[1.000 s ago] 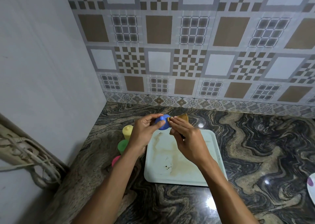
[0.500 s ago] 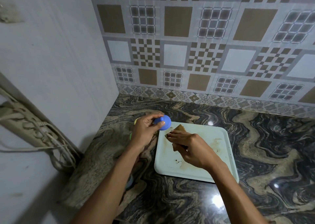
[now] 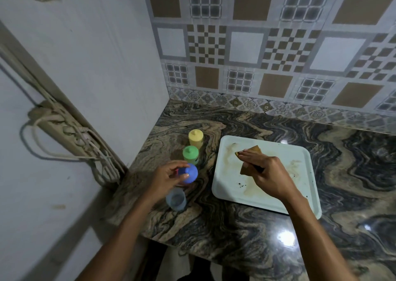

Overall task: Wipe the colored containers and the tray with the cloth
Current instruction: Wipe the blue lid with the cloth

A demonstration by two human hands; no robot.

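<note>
My left hand (image 3: 166, 177) grips a blue container (image 3: 189, 173) low over the counter, just in front of the green container (image 3: 190, 153) and the yellow container (image 3: 195, 138), which stand in a row left of the tray. A bit of pink shows behind my left fingers. My right hand (image 3: 269, 173) holds a brown cloth (image 3: 252, 152) against the stained white tray (image 3: 300, 152), fingers stretched over the cloth.
A clear cup (image 3: 176, 199) stands near my left wrist by the counter's front edge. The white side wall with a cable strip (image 3: 64, 128) is at left, the tiled wall behind. The marbled counter (image 3: 353, 163) stretches to the right.
My left hand has carried the blue container down and left, away from the cloth toward the row of containers. My right hand has lowered the cloth onto the tray.
</note>
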